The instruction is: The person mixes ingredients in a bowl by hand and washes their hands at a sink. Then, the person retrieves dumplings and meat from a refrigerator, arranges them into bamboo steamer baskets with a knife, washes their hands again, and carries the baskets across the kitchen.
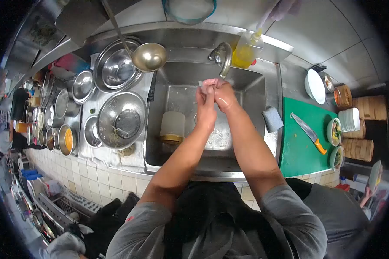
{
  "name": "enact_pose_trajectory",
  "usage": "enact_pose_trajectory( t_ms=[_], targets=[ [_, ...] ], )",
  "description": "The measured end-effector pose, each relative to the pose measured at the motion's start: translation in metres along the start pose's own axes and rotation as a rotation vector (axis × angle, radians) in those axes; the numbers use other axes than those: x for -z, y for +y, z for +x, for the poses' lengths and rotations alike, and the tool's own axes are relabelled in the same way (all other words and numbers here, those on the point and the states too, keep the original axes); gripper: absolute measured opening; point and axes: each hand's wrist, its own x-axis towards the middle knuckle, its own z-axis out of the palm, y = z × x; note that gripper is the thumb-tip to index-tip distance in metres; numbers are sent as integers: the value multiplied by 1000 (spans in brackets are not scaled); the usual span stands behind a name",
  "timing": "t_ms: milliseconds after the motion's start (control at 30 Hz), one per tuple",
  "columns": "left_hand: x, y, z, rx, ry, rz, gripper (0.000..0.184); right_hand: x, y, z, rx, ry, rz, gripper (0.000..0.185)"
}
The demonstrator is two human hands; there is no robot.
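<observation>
Both hands meet over the steel sink (253, 93), close under the curved tap (227, 62). My left hand (206, 105) is closed, its fingertips pressed against the right fingers. My right hand (224, 96) looks wet and its fingers are bent inward, closed. A small pale patch shows between the fingers; what it is cannot be made out. Below and left of the hands, a translucent container (173, 125) lies in the sink. Water drops cover the sink floor.
Metal bowls, a colander (122, 121) and a ladle (149, 57) are at the left. Yellow liquid fills a bottle (244, 54) behind the sink. Right: sponge (272, 119), green board (296, 146), knife (307, 130), small bowls (333, 131). Other people (337, 211) stand close on both sides.
</observation>
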Motion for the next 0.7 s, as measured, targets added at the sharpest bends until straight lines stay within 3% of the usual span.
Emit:
enact_pose_trajectory(
  t_ms=[33, 100, 167, 300, 400, 433, 500, 567, 600, 633, 667, 700],
  targets=[
    [-4, 2, 13, 98, 12, -178, 55, 4, 4, 4, 4, 15, -2, 16],
    [-7, 7, 30, 209, 14, -351, 49, 7, 6, 7, 92, 168, -408, 17],
    [-2, 11, 41, 398, -211, -469, 47, 4, 5, -1, 41, 226, -397, 18],
    [-20, 2, 33, 324, -208, -378, 41, -12, -13, -24, 14, 400, -369, 18],
    [-17, -8, 33, 148, -33, -349, 30, -8, 0, -23, -87, 308, -222, 15],
    [-7, -7, 42, 232, -85, -435, 27, -8, 5, -24, -93, 303, -225, 15],
    [4, -14, 54, 314, -117, -525, 24, -9, 14, -28, 106, 225, -259, 13],
    [8, -26, 63, 333, -391, -576, 23, 1, 18, -20, 96, 267, -411, 11],
    [6, -11, 53, 477, -363, -605, 25, 5, 23, -15, 118, 278, -361, 10],
    [4, -2, 47, 469, -350, -607, 25, -1, 20, -13, 142, 294, -313, 10],
    [2, 6, 40, 486, -324, -640, 25, -7, 18, -13, 142, 238, -47, 11],
    [1, 5, 37, 508, -303, -672, 25, -5, 17, -12, 139, 237, -47, 11]
  ],
)
